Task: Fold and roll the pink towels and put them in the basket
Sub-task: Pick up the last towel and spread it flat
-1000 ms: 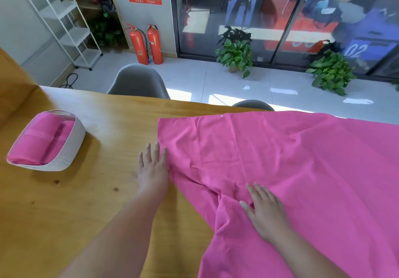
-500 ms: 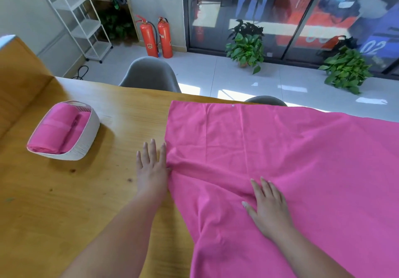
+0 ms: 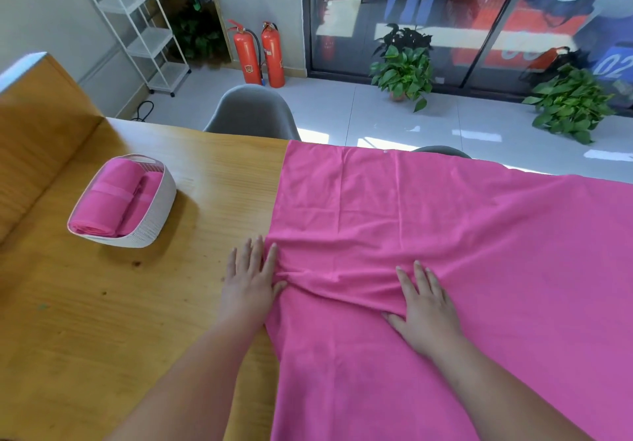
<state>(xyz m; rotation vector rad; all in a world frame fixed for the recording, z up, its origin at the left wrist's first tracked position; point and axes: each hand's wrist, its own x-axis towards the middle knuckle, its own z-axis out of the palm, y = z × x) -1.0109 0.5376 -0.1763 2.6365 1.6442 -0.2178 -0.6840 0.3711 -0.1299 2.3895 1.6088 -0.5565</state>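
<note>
Both hands lie flat, fingers straight, gripping nothing: left hand [image 3: 251,281] on the table [image 3: 102,320] at the towel [image 3: 462,235] edge, thumb touching the cloth; right hand [image 3: 424,307] pressing a wrinkled fold mid-towel. The towel runs off frame at right and bottom. The basket [image 3: 150,224], far left, holds rolled towels [image 3: 106,200]; bare wood lies between.
</note>
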